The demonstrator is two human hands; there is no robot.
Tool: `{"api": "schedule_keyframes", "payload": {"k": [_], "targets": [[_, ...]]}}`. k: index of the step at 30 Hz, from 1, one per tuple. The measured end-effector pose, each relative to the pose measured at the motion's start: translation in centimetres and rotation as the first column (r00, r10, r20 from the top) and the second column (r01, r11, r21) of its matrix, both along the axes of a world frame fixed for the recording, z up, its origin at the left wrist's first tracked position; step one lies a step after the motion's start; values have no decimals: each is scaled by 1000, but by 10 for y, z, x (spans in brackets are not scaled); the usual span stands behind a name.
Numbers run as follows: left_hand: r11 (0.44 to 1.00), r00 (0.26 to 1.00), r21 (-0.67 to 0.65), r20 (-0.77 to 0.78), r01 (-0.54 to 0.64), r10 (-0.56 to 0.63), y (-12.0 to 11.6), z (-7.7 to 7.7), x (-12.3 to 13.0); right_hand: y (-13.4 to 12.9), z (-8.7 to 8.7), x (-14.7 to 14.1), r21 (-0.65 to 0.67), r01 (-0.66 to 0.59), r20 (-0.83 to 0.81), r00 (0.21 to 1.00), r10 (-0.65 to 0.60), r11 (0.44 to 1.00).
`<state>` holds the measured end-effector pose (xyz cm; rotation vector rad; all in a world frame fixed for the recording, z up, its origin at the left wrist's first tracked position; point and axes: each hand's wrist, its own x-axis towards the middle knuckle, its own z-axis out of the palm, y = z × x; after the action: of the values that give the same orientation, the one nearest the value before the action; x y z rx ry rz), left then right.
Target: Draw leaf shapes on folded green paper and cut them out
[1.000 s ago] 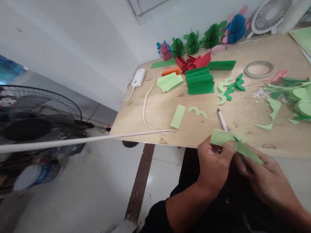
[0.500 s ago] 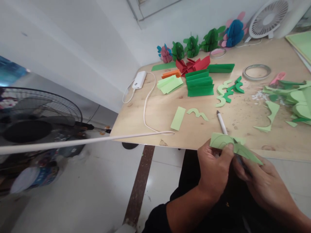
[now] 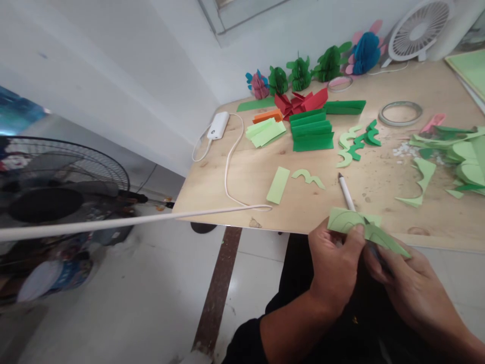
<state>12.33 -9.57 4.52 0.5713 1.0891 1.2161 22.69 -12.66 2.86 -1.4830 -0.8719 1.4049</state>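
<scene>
My left hand point(image 3: 335, 258) pinches a light green paper piece point(image 3: 343, 218) with curved pencil lines drawn on it, thumb on top. On the right, my right hand point(image 3: 405, 278) is closed around scissors point(image 3: 372, 247), mostly hidden by the fingers and paper. A dark blade tip shows at the paper's middle, where a cut splits it. Just beyond the paper lies a white pen point(image 3: 346, 192) with a dark tip. A light green wavy cutout point(image 3: 307, 178) and a plain light green strip point(image 3: 278, 185) rest to the left of the pen.
Folded green paper point(image 3: 311, 134), red paper point(image 3: 301, 103) and tape rolls point(image 3: 400, 113) lie farther back. Paper scraps point(image 3: 466, 156) pile up at right. Honeycomb paper figures point(image 3: 300, 73) and a small white fan point(image 3: 419, 33) line the wall. A white cable point(image 3: 227, 177) crosses the table's left side.
</scene>
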Motion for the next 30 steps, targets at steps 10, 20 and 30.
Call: {"api": "schedule_keyframes", "payload": {"k": [10,20,30], "targets": [[1000,1000,4,10,6,-6,-1,-4,1,3,9,-4,-13,19,23,1000,-19,1000],[1000,1000,0,1,6,-6,-3,-6,0,-1,1,-3,-53,39,-2,999,-39,998],[1000,1000,-14,-2,8,-8,-2,-5,0,3,12,-6,-8,6,114,993,-5,1000]]}}
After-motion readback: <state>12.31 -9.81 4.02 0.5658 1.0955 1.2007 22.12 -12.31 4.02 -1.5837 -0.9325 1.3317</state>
